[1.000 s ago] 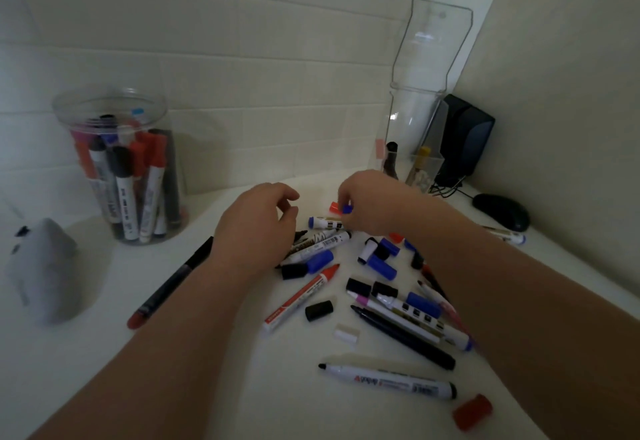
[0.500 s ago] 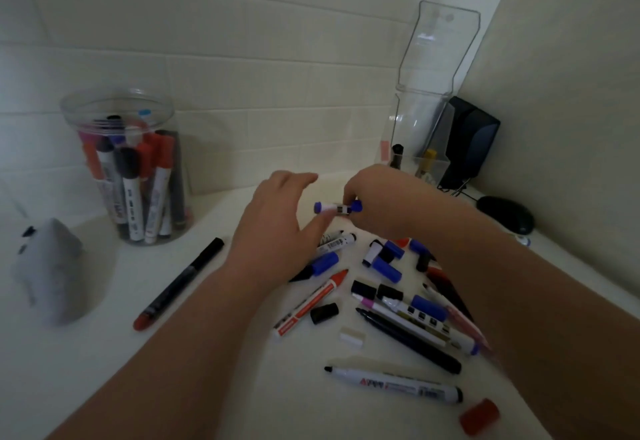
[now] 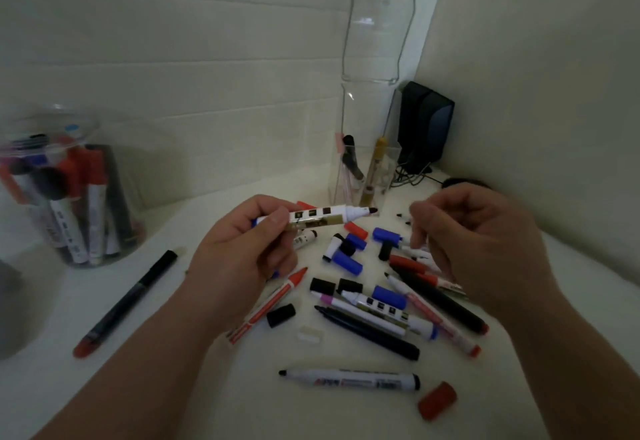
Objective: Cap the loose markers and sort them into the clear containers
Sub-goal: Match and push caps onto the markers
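**Q:** Left hand point(image 3: 249, 245) status?
**A:** Fingers and thumb are clamped round the marker point(image 3: 322, 218), which is held level above the counter point(image 3: 311, 415). The cap is off. The dark tip points toward the right hand point(image 3: 485, 249), with a gap between them.

**Q:** Right hand status?
**A:** Raised, with fingers curled inward. Whether they pinch anything cannot be determined.

**Q:** Location of loose items?
**A:** A pile point(image 3: 381, 311) of uncapped markers and blue, black and red caps lies on the counter below both hands. One red cap point(image 3: 437, 400) lies apart at near right. One black pen point(image 3: 131, 297) lies apart at left.

**Q:** Containers?
**A:** The jar point(image 3: 83, 124) stands at far left, packed with upright markers. The tall holder point(image 3: 374, 58) stands at the back wall and holds one black-capped and one yellow-capped marker. A speaker point(image 3: 426, 124) stands just beside it.
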`<state>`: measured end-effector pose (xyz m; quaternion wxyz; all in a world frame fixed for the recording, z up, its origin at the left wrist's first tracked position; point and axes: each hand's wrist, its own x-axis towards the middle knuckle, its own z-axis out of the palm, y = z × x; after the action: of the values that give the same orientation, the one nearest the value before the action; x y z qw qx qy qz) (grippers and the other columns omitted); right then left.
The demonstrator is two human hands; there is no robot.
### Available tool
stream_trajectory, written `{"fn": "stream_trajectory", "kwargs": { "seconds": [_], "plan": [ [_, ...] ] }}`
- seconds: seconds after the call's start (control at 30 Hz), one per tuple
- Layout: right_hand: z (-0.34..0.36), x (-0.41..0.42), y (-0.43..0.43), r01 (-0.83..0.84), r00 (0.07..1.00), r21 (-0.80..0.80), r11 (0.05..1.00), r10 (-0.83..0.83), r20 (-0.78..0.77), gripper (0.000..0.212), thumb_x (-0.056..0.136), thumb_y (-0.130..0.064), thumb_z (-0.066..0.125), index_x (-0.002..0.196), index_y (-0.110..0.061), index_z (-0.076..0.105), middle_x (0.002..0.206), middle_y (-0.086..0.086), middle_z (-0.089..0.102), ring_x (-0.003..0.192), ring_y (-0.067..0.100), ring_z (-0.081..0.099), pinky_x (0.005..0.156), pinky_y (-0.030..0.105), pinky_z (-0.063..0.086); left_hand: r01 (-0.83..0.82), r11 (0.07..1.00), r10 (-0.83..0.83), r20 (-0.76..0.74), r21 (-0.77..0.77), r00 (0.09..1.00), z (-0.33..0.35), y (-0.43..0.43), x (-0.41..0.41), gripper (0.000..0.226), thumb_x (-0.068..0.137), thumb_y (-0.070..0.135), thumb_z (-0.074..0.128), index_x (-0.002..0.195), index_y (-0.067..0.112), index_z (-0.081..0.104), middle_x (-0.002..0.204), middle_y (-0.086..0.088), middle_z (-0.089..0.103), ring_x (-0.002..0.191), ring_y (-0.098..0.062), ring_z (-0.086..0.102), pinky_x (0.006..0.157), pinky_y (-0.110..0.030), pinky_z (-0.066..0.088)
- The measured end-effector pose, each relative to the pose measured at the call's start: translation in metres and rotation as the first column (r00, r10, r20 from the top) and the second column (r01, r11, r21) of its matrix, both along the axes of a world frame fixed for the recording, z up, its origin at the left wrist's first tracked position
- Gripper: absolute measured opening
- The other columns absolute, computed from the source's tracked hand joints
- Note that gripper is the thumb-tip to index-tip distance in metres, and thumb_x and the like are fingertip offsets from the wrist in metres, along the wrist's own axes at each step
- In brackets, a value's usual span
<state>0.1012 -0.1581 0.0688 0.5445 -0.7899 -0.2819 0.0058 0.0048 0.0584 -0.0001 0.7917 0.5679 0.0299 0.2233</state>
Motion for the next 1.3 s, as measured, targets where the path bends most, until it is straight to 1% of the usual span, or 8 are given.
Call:
{"fn": "stream_trajectory", "kwargs": {
  "seconds": [0.2, 0.37, 0.5, 0.6, 0.73, 0.83, 1.13, 1.3],
  "plan": [
    [-0.013, 0.012, -0.005, -0.049, 0.988, -0.046, 0.998, 0.042, -0.149, 0.046, 0.09, -0.054, 0.036, 0.081, -0.026, 0.071, 0.051, -0.004, 0.05, 0.044, 0.006, 0.04, 0.041, 0.015, 0.033, 0.082, 0.996, -0.085, 0.074, 0.04, 0.994, 0.0, -0.012, 0.0, 0.038, 0.074, 0.042, 0.081, 0.093, 0.01, 0.072, 0.062, -0.011, 0.034, 0.056, -0.027, 0.02, 0.051, -0.029, 0.037],
    [-0.018, 0.012, -0.003, -0.293, 0.822, 0.302, 0.907, 0.4, -0.405, 0.012, 0.079, -0.031, 0.057, 0.078, -0.027, 0.068, 0.059, 0.003, 0.042, 0.046, 0.014, 0.03, 0.039, 0.023, 0.028, 0.074, 0.995, -0.078, 0.063, 0.073, 0.995, -0.002, -0.016, 0.0, 0.043, 0.074, 0.044, 0.082, 0.094, 0.008, 0.07, 0.062, -0.015, 0.027, 0.057, -0.03, 0.018, 0.053, -0.028, 0.036],
    [-0.02, 0.011, -0.004, -0.345, 0.845, 0.234, 0.909, 0.41, -0.343, 0.009, 0.079, -0.037, 0.057, 0.075, -0.031, 0.062, 0.053, -0.004, 0.043, 0.044, 0.013, 0.032, 0.04, 0.024, 0.031, 0.043, 0.991, -0.049, 0.045, 0.123, 0.998, -0.003, -0.019, -0.001, 0.048, 0.073, 0.05, 0.082, 0.095, 0.009, 0.07, 0.061, -0.013, 0.032, 0.056, -0.032, 0.021, 0.053, -0.03, 0.037],
    [-0.024, 0.011, -0.004, -0.345, 0.931, 0.007, 0.938, 0.343, -0.125, 0.013, 0.087, -0.042, 0.053, 0.089, -0.03, 0.058, 0.057, -0.013, 0.052, 0.046, 0.005, 0.042, 0.047, 0.015, 0.038, 0.027, 0.984, -0.03, 0.016, 0.175, 0.999, 0.0, -0.024, -0.004, 0.048, 0.072, 0.054, 0.081, 0.094, 0.013, 0.071, 0.062, -0.018, 0.035, 0.055, -0.034, 0.026, 0.059, -0.039, 0.04],
    [-0.027, 0.01, -0.004, -0.382, 0.924, -0.124, 0.916, 0.379, -0.052, 0.009, 0.096, -0.033, 0.052, 0.101, -0.032, 0.059, 0.064, -0.021, 0.056, 0.053, 0.003, 0.049, 0.052, 0.014, 0.042, 0.001, 0.941, 0.025, -0.071, 0.337, 0.997, 0.006, -0.022, -0.011, 0.024, 0.079, 0.039, 0.074, 0.093, 0.02, 0.073, 0.059, -0.012, 0.052, 0.053, -0.032, 0.045, 0.062, -0.057, 0.045],
    [-0.025, 0.008, -0.008, -0.438, 0.898, -0.17, 0.883, 0.423, -0.12, 0.013, 0.094, -0.034, 0.053, 0.101, -0.044, 0.057, 0.068, -0.015, 0.058, 0.054, 0.003, 0.048, 0.054, 0.017, 0.044, -0.033, 0.886, 0.096, -0.114, 0.462, 0.989, 0.013, -0.023, -0.014, 0.013, 0.08, 0.032, 0.081, 0.086, 0.022, 0.077, 0.055, -0.005, 0.061, 0.048, -0.024, 0.053, 0.053, -0.038, 0.05],
    [-0.021, -0.001, -0.009, -0.396, 0.91, -0.091, 0.914, 0.404, 0.09, 0.022, 0.083, -0.027, 0.066, 0.103, -0.037, 0.065, 0.091, -0.02, 0.068, 0.072, 0.005, 0.067, 0.065, 0.01, 0.052, 0.002, 0.995, 0.009, -0.105, 0.104, 0.994, 0.01, -0.025, -0.01, 0.041, 0.076, 0.04, 0.073, 0.059, 0.005, 0.061, 0.047, -0.012, 0.05, 0.032, -0.019, 0.032, 0.041, -0.02, 0.035],
    [-0.021, -0.004, -0.008, -0.381, 0.908, -0.105, 0.918, 0.393, 0.143, 0.026, 0.08, -0.034, 0.063, 0.105, -0.042, 0.062, 0.094, -0.024, 0.069, 0.071, 0.003, 0.069, 0.065, 0.005, 0.05, 0.058, 0.983, -0.046, -0.075, 0.172, 0.996, 0.008, -0.023, -0.011, 0.039, 0.071, 0.047, 0.083, 0.076, 0.009, 0.074, 0.056, -0.013, 0.06, 0.036, -0.019, 0.043, 0.043, -0.025, 0.041]
  ]
}}
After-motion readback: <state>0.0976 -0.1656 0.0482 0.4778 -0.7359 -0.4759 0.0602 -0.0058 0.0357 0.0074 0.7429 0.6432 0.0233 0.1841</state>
